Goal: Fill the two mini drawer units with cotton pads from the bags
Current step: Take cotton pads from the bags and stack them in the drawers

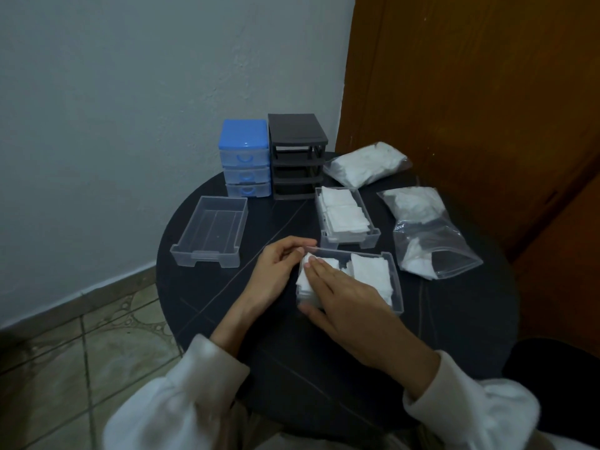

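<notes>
On the round black desk [454, 336], the dark grey three-tier drawer frame [297, 155] stands empty, its three clear drawers out. One clear plastic drawer [345, 217] just in front of it looks full of white square cotton pads. The nearest clear drawer [352, 280] is about half filled: the right hand [354, 306] presses a stack of pads [306, 282] down with straight fingers, grip flat and holding nothing, while the left hand [279, 266] steadies the drawer's far-left corner, fingers lightly curled. The third clear drawer [212, 230] sits empty at left. The blue-topped drawer unit [245, 159] stays closed (contents unreadable). Two clear bags, one plump [367, 167], one opened and part-emptied [428, 235], still hold pads. Roughly a quarter done.
</notes>
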`<state>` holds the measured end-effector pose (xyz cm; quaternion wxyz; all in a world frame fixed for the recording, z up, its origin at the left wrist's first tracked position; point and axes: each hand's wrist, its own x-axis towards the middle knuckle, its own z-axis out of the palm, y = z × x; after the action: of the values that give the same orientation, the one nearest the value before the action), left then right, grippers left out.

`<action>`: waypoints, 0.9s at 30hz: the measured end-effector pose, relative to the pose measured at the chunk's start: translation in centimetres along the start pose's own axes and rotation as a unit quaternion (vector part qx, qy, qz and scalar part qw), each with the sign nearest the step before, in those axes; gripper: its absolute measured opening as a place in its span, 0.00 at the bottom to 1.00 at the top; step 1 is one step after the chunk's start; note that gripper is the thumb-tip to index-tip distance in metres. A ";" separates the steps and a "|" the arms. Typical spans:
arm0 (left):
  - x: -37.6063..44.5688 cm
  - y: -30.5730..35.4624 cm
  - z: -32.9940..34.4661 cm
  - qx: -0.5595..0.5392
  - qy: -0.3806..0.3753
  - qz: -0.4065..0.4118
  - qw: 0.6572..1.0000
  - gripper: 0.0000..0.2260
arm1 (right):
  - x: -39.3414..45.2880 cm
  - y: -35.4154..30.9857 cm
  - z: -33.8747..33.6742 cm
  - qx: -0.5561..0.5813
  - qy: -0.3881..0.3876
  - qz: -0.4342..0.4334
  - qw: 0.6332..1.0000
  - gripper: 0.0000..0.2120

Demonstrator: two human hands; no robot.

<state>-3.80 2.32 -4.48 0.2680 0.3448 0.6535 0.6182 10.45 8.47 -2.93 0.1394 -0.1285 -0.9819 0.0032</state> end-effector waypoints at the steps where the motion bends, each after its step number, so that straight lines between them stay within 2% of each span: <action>1: 0.0 -0.1 0.0 0.004 0.002 0.003 1.000 0.11 | -0.1 0.2 -0.4 0.010 0.014 -0.010 1.000 0.29; 4: 0.1 -0.2 0.2 0.017 0.007 0.007 1.000 0.11 | -0.3 1.1 -1.6 0.041 0.044 -0.022 0.998 0.25; 6: 0.2 -0.3 0.1 0.015 0.010 0.006 1.000 0.11 | -0.7 1.8 -1.5 0.004 0.064 0.002 0.998 0.24; 10: 0.2 -0.1 0.2 0.010 0.013 0.000 1.000 0.11 | -2.1 2.5 0.2 -0.050 0.013 0.067 0.996 0.27; 14: 0.1 -0.1 0.2 0.006 0.014 -0.002 1.000 0.11 | -2.4 2.5 1.2 -0.062 -0.011 0.065 0.996 0.27; 23: -0.1 0.4 0.2 0.027 0.028 0.006 0.999 0.11 | -2.5 2.9 0.6 -0.018 -0.046 0.042 0.998 0.30; 27: 0.2 1.6 0.5 0.094 0.061 0.045 0.993 0.12 | -2.8 4.2 -1.4 0.091 0.008 0.040 0.995 0.27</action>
<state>-3.34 2.84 -2.93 0.1662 0.3592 0.7078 0.5852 14.49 11.76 -2.47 0.1586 -0.1548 -0.9703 0.0973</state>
